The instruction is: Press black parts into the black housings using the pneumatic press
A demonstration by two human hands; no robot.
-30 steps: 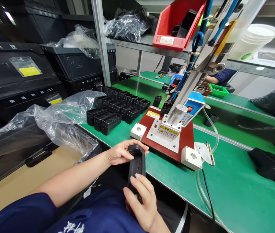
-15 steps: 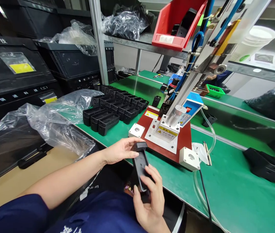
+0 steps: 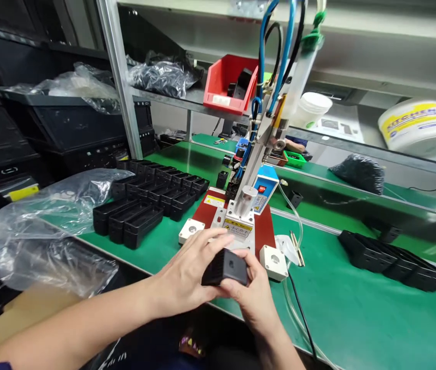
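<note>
Both of my hands hold one black plastic housing (image 3: pixel 235 266) in front of the press, above the front edge of the bench. My left hand (image 3: pixel 187 272) wraps around its left side, fingers over the top. My right hand (image 3: pixel 255 295) grips the near right end with the thumb below. A small hole shows in the end face turned toward me; the cavity is hidden. Just beyond stands the pneumatic press (image 3: pixel 245 203) on a dark red base (image 3: pixel 268 232). White button boxes, one on the left (image 3: pixel 191 230) and one on the right (image 3: pixel 275 263), flank the base.
Rows of black housings (image 3: pixel 140 226) stand on the green bench (image 3: pixel 356 318) at left, beside clear plastic sheeting (image 3: pixel 67 205). More black parts (image 3: pixel 391 262) lie at right. A clear hose (image 3: pixel 292 308) trails over the front edge. Above, a shelf carries a red bin (image 3: pixel 218 82).
The housing has been raised toward the press and turned, so its end now faces me instead of its open inside. Both hands moved up with it; my view has swung right.
</note>
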